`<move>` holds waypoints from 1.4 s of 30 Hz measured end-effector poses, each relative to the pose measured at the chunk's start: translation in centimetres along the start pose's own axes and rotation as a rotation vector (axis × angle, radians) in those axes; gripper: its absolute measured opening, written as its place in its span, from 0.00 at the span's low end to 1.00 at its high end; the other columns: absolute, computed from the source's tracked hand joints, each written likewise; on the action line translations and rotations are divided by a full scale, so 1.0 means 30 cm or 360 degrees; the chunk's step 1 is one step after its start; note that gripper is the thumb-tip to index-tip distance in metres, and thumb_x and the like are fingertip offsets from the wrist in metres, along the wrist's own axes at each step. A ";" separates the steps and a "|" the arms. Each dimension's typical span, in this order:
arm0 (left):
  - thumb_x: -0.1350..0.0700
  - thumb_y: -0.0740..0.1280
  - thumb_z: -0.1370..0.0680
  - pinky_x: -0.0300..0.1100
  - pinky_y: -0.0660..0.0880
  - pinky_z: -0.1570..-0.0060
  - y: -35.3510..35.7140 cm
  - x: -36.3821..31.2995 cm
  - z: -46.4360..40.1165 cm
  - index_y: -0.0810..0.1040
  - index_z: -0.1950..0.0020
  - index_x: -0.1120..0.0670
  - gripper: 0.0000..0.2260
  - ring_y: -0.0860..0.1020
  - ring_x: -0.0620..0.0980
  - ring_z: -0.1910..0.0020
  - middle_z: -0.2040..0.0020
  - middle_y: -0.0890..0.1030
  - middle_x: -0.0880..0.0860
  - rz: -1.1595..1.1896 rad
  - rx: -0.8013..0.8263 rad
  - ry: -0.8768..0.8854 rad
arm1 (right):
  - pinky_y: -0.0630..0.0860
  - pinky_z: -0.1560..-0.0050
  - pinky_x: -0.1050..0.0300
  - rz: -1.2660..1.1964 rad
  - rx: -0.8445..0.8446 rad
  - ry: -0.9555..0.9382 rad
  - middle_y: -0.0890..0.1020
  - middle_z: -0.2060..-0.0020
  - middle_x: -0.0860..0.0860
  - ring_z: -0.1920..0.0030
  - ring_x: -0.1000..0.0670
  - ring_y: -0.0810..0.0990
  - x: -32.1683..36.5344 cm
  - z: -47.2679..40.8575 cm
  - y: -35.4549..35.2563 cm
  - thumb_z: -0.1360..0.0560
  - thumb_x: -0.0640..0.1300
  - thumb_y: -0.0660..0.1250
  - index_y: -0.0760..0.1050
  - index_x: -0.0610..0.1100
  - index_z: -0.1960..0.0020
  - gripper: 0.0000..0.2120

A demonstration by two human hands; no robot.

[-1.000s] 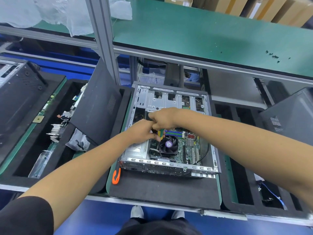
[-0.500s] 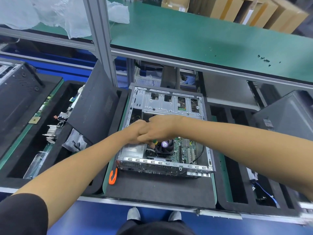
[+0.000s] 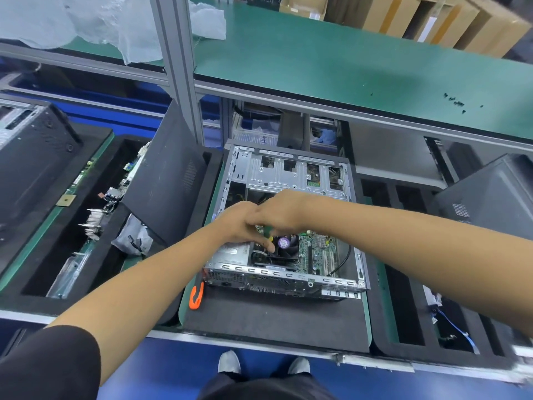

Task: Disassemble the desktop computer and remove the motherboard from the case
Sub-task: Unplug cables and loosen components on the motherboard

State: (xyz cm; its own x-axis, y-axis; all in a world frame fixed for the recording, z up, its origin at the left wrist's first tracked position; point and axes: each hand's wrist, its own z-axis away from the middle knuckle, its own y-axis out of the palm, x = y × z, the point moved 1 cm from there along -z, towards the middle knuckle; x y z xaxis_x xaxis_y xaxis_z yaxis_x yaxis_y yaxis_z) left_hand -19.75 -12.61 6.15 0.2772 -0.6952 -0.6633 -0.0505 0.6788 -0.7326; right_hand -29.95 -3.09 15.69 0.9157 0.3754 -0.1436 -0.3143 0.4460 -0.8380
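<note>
Both hands have shifted toward the fan. Right hand grip grasps a green-handled tool; left hand grip: cannot tell.

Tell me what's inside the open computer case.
Inside the case: motherboard, CPU fan, silver drive cage. Both hands cover the middle, around a green-yellow tool.

Both my bare forearms reach forward and meet. My left hand lies knuckles up with fingers pointing down, touching my right hand, whose fingers curl downward beside it.
</note>
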 end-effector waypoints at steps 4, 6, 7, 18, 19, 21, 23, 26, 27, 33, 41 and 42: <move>0.41 0.82 0.36 0.42 0.77 0.58 -0.025 0.007 -0.005 0.80 0.62 0.41 0.13 0.79 0.39 0.62 0.64 0.81 0.42 0.0118 0.0193 0.0086 | 0.65 0.70 0.54 0.0316 -0.0078 -0.0305 0.76 0.50 0.47 0.58 0.46 0.75 -0.004 0.006 0.004 0.22 0.40 0.65 0.71 0.51 0.35 0.17; 0.46 0.82 0.34 0.46 0.79 0.54 -0.037 0.009 -0.006 0.81 0.60 0.44 0.12 0.81 0.44 0.59 0.61 0.83 0.45 0.0146 0.0264 0.0034 | 0.63 0.71 0.56 0.0348 -0.0102 -0.0429 0.75 0.49 0.46 0.56 0.44 0.76 -0.002 0.000 0.006 0.22 0.42 0.61 0.72 0.48 0.37 0.14; 0.48 0.82 0.33 0.48 0.80 0.51 -0.039 0.010 -0.005 0.81 0.59 0.44 0.10 0.82 0.45 0.57 0.59 0.84 0.46 0.0152 0.0277 0.0017 | 0.58 0.72 0.57 0.0405 -0.0100 -0.0515 0.74 0.48 0.46 0.55 0.44 0.76 -0.007 -0.001 0.008 0.22 0.41 0.59 0.72 0.47 0.37 0.14; 0.36 0.80 0.38 0.41 0.73 0.56 -0.006 0.002 0.000 0.82 0.61 0.41 0.14 0.77 0.45 0.53 0.61 0.81 0.38 -0.0071 0.0003 0.0039 | 0.71 0.66 0.57 -0.0854 0.0157 0.0626 0.85 0.64 0.49 0.74 0.52 0.81 -0.004 -0.012 0.017 0.21 0.54 0.64 0.68 0.42 0.42 0.17; 0.35 0.80 0.39 0.41 0.74 0.55 -0.005 0.003 0.001 0.82 0.61 0.41 0.15 0.78 0.45 0.53 0.61 0.82 0.38 -0.0079 -0.0020 0.0036 | 0.71 0.68 0.58 -0.0925 0.0223 0.0649 0.86 0.62 0.46 0.76 0.53 0.80 0.002 -0.019 0.011 0.21 0.52 0.64 0.72 0.40 0.42 0.16; 0.35 0.81 0.42 0.43 0.77 0.53 0.001 0.007 0.004 0.83 0.55 0.44 0.22 0.79 0.45 0.51 0.56 0.83 0.40 -0.0067 -0.0058 -0.0008 | 0.70 0.69 0.58 -0.0819 0.0232 0.0635 0.86 0.61 0.46 0.76 0.54 0.78 0.008 -0.026 0.002 0.21 0.50 0.64 0.76 0.40 0.41 0.15; 0.34 0.81 0.44 0.45 0.78 0.50 0.006 0.008 0.004 0.83 0.51 0.47 0.28 0.80 0.45 0.51 0.53 0.83 0.42 -0.0052 -0.0100 -0.0037 | 0.67 0.67 0.55 -0.0644 0.0177 0.0527 0.82 0.64 0.50 0.70 0.54 0.75 0.011 -0.020 -0.005 0.20 0.51 0.64 0.75 0.41 0.38 0.16; 0.36 0.83 0.44 0.47 0.78 0.49 0.004 0.004 0.001 0.83 0.55 0.45 0.24 0.80 0.46 0.52 0.55 0.83 0.43 0.0055 -0.0050 -0.0048 | 0.64 0.65 0.53 -0.0381 0.0130 0.0328 0.77 0.66 0.52 0.67 0.53 0.71 -0.006 -0.004 0.000 0.19 0.54 0.63 0.69 0.44 0.36 0.18; 0.37 0.83 0.44 0.48 0.78 0.49 0.001 0.003 -0.004 0.84 0.57 0.45 0.22 0.80 0.46 0.52 0.56 0.83 0.43 0.0070 0.0004 -0.0046 | 0.64 0.64 0.53 -0.0283 0.0117 0.0251 0.76 0.66 0.51 0.67 0.53 0.70 -0.014 0.001 0.001 0.19 0.54 0.63 0.68 0.44 0.36 0.18; 0.47 0.80 0.32 0.44 0.77 0.56 -0.017 0.000 -0.011 0.82 0.58 0.49 0.11 0.82 0.47 0.58 0.62 0.84 0.48 0.0012 0.0236 -0.0017 | 0.59 0.70 0.54 0.0361 -0.0026 -0.0260 0.69 0.68 0.50 0.69 0.46 0.70 -0.017 0.007 0.009 0.17 0.47 0.61 0.64 0.48 0.34 0.13; 0.52 0.79 0.30 0.44 0.71 0.66 -0.002 0.011 -0.019 0.75 0.66 0.54 0.14 0.69 0.46 0.71 0.72 0.73 0.49 -0.0054 0.0093 0.0020 | 0.74 0.59 0.48 0.0841 -0.0154 -0.0683 0.72 0.54 0.45 0.56 0.42 0.75 -0.020 0.051 0.004 0.21 0.34 0.58 0.63 0.47 0.34 0.18; 0.51 0.79 0.30 0.45 0.73 0.64 0.000 0.011 -0.018 0.75 0.67 0.53 0.15 0.71 0.48 0.70 0.72 0.75 0.51 -0.0070 0.0093 -0.0005 | 0.73 0.60 0.48 0.0826 -0.0176 -0.0685 0.71 0.55 0.46 0.56 0.42 0.76 -0.017 0.048 0.004 0.21 0.34 0.59 0.64 0.47 0.35 0.17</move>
State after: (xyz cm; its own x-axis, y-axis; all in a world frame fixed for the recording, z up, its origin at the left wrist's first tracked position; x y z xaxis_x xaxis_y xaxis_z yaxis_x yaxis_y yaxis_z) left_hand -20.17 -12.96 5.86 0.2808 -0.7239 -0.6302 0.0177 0.6604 -0.7507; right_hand -30.81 -2.04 16.42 0.4648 0.8180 -0.3389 -0.6374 0.0435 -0.7693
